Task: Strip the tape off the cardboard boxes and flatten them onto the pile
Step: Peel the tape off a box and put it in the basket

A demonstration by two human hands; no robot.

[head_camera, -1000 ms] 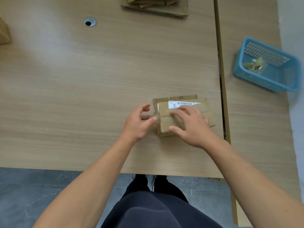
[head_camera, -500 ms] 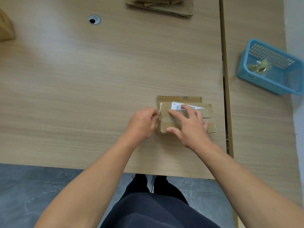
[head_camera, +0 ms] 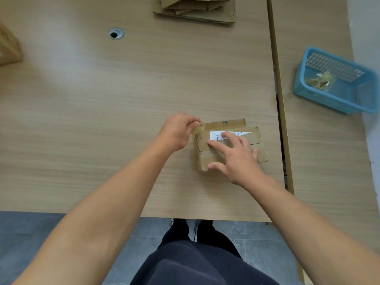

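Note:
A small flattened cardboard box (head_camera: pixel 206 160) with a white barcode label lies on the wooden table (head_camera: pixel 123 99) near its right edge. My right hand (head_camera: pixel 236 159) presses flat on top of the box, fingers spread. My left hand (head_camera: pixel 178 130) pinches a strip of clear tape (head_camera: pixel 200 129) that is lifted off the box's upper left corner. A pile of flattened cardboard (head_camera: pixel 195 9) sits at the far edge of the table.
A blue plastic basket (head_camera: pixel 337 81) holding crumpled tape stands on the adjoining table at the right. A gap runs between the two tables. A cable hole (head_camera: pixel 116 33) is at the far left, and part of another cardboard box (head_camera: pixel 8 46) shows at the left edge.
My left hand went from touching the box's left end to pinching the tape and pulling it up and away at the upper left corner. My right hand stayed pressed on the box.

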